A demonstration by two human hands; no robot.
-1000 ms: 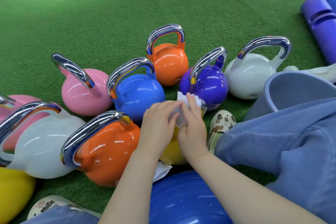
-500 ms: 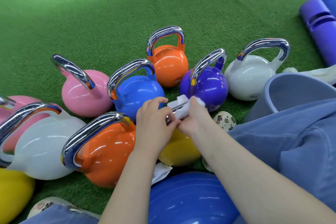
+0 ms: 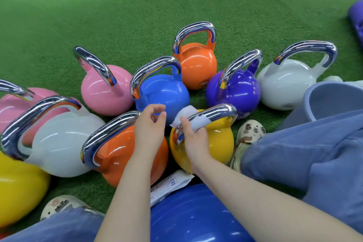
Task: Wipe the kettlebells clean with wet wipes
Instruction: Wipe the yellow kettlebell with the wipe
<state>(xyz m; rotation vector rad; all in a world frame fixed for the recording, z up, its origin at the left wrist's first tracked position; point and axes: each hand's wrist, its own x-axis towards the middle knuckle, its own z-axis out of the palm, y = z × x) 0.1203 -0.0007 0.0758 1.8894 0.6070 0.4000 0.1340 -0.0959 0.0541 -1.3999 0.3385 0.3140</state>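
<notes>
Just below the middle of the frame, the right hand [image 3: 193,135] wraps a white wet wipe [image 3: 188,117] around the chrome handle [image 3: 214,113] of a yellow kettlebell [image 3: 218,145], fingers curled over wipe and bar together at the handle's left end. Close to its left, the left hand [image 3: 150,125] hangs free above an orange kettlebell [image 3: 117,155], its fingers loosely curled and holding nothing, thumb and forefinger near each other but apart. Behind the hands stands a blue kettlebell [image 3: 163,92], with a pink kettlebell [image 3: 104,90] to its left, a smaller orange kettlebell [image 3: 196,63] further back, and a purple kettlebell [image 3: 235,90] and a white kettlebell [image 3: 282,84] toward the right. On the left side a second white kettlebell [image 3: 59,143] leans against the near orange one, another pink one [image 3: 11,108] sits behind it, and another yellow one [image 3: 17,186] lies at the lower left edge. A white wipe packet [image 3: 169,186] lies on the green turf [image 3: 137,6] between the forearms, beside a big blue ball [image 3: 188,216] at the bottom. A grey-blue bucket [image 3: 330,100] stands at the right, above a blue-trousered leg [image 3: 304,153] and a patterned shoe [image 3: 249,131].
</notes>
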